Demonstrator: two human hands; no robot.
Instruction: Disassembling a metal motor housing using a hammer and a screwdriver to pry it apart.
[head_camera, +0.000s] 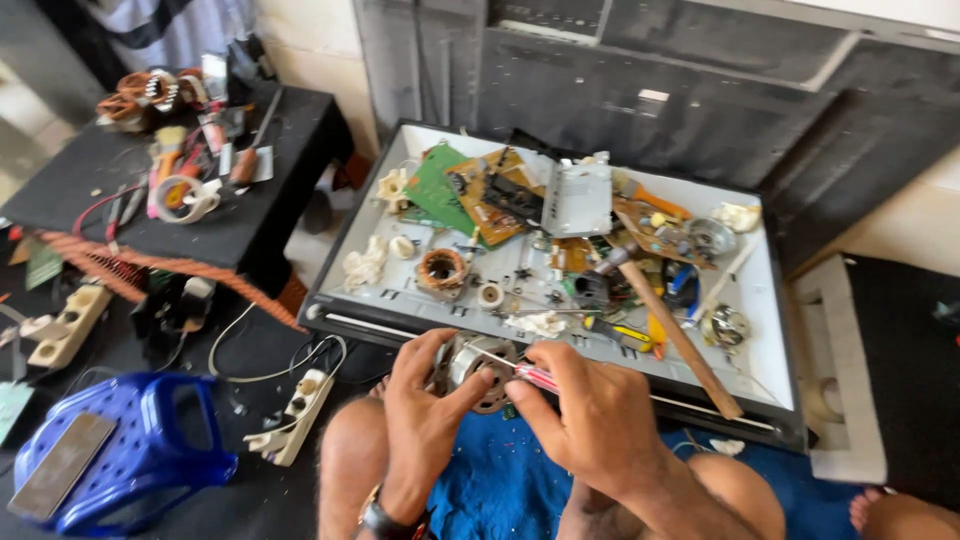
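Observation:
My left hand (425, 410) grips a small round electric motor (478, 362) of grey metal, held over a blue cloth (500, 480) on my lap. My right hand (590, 420) holds a screwdriver with a red handle (535, 377), its thin shaft pointing left onto the top of the motor. Both hands meet just in front of a shallow white tray (770, 330) that holds loose parts. My knees show below the hands.
The tray holds green and brown circuit boards (470, 195), a copper coil (441, 270), a hammer with a wooden handle (675, 330) and small parts. At left are a black table (250, 225) with tools, power strips (295, 410), and a blue plastic stool (120, 455).

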